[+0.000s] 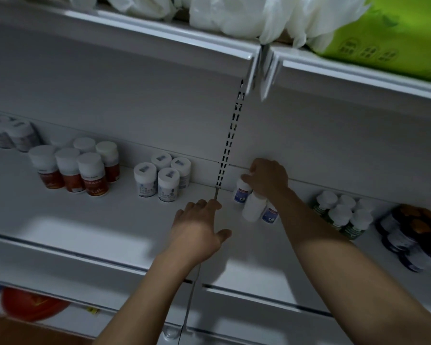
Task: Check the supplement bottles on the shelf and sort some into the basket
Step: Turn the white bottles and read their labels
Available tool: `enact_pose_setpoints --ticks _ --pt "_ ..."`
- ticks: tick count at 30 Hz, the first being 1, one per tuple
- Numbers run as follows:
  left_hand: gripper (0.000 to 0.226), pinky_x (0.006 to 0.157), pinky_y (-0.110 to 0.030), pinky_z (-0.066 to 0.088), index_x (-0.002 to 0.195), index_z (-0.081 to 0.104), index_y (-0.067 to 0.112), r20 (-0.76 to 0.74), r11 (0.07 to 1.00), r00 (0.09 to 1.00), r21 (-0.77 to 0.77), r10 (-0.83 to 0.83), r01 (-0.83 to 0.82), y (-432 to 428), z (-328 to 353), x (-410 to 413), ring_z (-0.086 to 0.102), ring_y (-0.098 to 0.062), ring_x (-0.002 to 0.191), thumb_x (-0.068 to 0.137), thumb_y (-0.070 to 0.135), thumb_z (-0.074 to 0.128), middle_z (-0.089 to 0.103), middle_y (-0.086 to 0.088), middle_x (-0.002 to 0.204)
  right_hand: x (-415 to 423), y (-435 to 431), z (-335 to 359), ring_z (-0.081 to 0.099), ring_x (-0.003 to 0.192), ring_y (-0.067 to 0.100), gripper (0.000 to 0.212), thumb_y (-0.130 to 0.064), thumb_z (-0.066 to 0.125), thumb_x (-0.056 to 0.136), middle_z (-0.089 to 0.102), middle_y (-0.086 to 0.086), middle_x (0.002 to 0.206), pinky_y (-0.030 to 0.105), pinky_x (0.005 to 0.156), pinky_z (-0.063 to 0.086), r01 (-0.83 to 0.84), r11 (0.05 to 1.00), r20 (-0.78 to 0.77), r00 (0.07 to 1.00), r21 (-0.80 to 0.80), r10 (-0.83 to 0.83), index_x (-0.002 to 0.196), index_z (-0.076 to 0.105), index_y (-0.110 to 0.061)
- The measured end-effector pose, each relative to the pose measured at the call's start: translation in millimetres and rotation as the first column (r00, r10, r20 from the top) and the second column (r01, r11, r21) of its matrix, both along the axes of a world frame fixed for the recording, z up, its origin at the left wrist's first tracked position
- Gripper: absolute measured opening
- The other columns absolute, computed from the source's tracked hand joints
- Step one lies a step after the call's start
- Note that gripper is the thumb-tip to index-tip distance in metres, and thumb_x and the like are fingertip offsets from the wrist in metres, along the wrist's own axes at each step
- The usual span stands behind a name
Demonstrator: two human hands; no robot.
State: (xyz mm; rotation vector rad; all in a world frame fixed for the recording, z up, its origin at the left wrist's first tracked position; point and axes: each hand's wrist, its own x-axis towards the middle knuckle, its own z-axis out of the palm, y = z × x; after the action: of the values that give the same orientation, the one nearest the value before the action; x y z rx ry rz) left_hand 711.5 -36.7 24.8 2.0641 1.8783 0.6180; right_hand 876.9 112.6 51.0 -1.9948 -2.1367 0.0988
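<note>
Right hand (266, 180) grips a tilted white plastic supplement bottle (253, 207) by its top, at 2 o'clock from the flat, open left hand (199, 227) on the white metal shelf (85, 220). Lifting could topple the touching blue-labelled bottles (241, 194). No basket visible.

**My two bare arms**

My left hand (200, 229) is bare, broad-backed, the thumb showing at its side; my left forearm (144, 295) is uncovered down to the bottom edge; my right hand (269, 179) is bare too; my right forearm (346, 265) is sleeveless to the corner; shadow dims both; finer detail is blurred.
</note>
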Motion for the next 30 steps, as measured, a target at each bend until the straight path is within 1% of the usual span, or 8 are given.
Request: enact_pose_setpoints --ticks 6,10,13,17,21,23,27,30 --pt "0.059 0.098 -0.031 0.034 0.137 0.042 0.029 -0.025 1.000 1.000 -0.003 0.002 -0.002 -3 4 -6 0.043 -0.018 0.124 0.086 0.052 0.061 0.052 0.005 0.132 -14 7 -7 0.061 0.100 0.030 0.046 -0.045 0.070 0.080 0.066 0.012 0.108 0.033 0.083 0.047 -0.004 1.000 0.109 0.994 0.002 0.004 0.107 0.061 -0.008" --pt "0.060 0.096 -0.032 0.035 0.136 0.043 0.027 -0.032 1.000 0.999 0.004 0.010 -0.009 -8 5 -8 0.045 -0.020 0.122 0.085 0.052 0.062 0.053 0.004 0.130 -21 -4 -8 0.055 0.106 0.032 0.051 -0.037 0.076 0.076 0.061 0.013 0.114 0.036 0.087 0.046 -0.031 1.000 0.044 0.999 0.005 0.031 0.113 0.055 -0.009" --pt "0.062 0.095 -0.034 0.037 0.136 0.044 0.024 -0.039 0.999 0.999 0.019 0.026 -0.025 -10 5 -9 0.046 -0.022 0.121 0.084 0.052 0.063 0.054 0.001 0.128 -26 -24 -4 0.051 0.107 0.029 0.052 -0.032 0.077 0.074 0.055 0.011 0.114 0.035 0.086 0.043 -0.042 0.998 -0.170 0.984 0.036 0.048 0.115 0.053 -0.011" --pt "0.071 0.096 -0.035 0.038 0.141 0.038 0.020 -0.019 0.998 0.999 0.043 0.045 -0.044 -12 8 -8 0.044 -0.026 0.123 0.083 0.050 0.065 0.048 -0.004 0.134 -22 -60 16 0.054 0.090 0.018 0.037 -0.020 0.075 0.073 0.055 0.003 0.102 0.029 0.073 0.042 -0.030 0.998 -0.546 0.836 0.046 0.050 0.105 0.057 -0.017" --pt "0.082 0.102 -0.038 0.039 0.147 0.029 0.018 0.082 0.997 0.996 0.066 0.032 -0.037 -17 16 -5 0.039 -0.028 0.130 0.081 0.046 0.069 0.040 -0.007 0.143 -10 -101 36 0.064 0.088 0.023 0.022 -0.005 0.072 0.077 0.062 0.001 0.093 0.042 0.078 0.059 -0.060 0.996 -0.830 0.557 -0.070 -0.025 0.092 0.063 -0.017" --pt "0.081 0.103 -0.038 0.039 0.147 0.030 0.020 0.117 0.997 0.993 0.076 0.000 -0.009 -22 21 -1 0.040 -0.026 0.130 0.082 0.046 0.069 0.041 -0.006 0.143 -2 -120 44 0.065 0.086 0.022 0.020 0.001 0.068 0.080 0.062 0.004 0.093 0.041 0.075 0.061 -0.093 0.990 -0.886 0.460 -0.105 -0.051 0.090 0.065 -0.015" --pt "0.066 0.097 -0.037 0.044 0.136 0.043 0.026 0.204 0.993 0.976 0.099 -0.077 0.057 -36 24 7 0.049 -0.018 0.122 0.080 0.045 0.071 0.054 0.002 0.131 13 -151 51 0.063 0.071 0.014 0.023 0.009 0.062 0.082 0.062 0.005 0.088 0.023 0.055 0.055 -0.071 0.994 -0.934 0.354 -0.084 -0.053 0.085 0.065 -0.014" --pt "0.056 0.089 -0.027 0.045 0.127 0.045 0.030 0.321 0.991 0.938 0.078 -0.130 0.111 -47 24 16 0.053 -0.009 0.111 0.080 0.044 0.072 0.058 0.010 0.122 25 -165 51 0.063 0.071 0.012 0.025 0.011 0.060 0.081 0.064 0.005 0.089 0.025 0.057 0.055 -0.040 0.996 -0.958 0.281 -0.080 -0.065 0.084 0.065 -0.013"
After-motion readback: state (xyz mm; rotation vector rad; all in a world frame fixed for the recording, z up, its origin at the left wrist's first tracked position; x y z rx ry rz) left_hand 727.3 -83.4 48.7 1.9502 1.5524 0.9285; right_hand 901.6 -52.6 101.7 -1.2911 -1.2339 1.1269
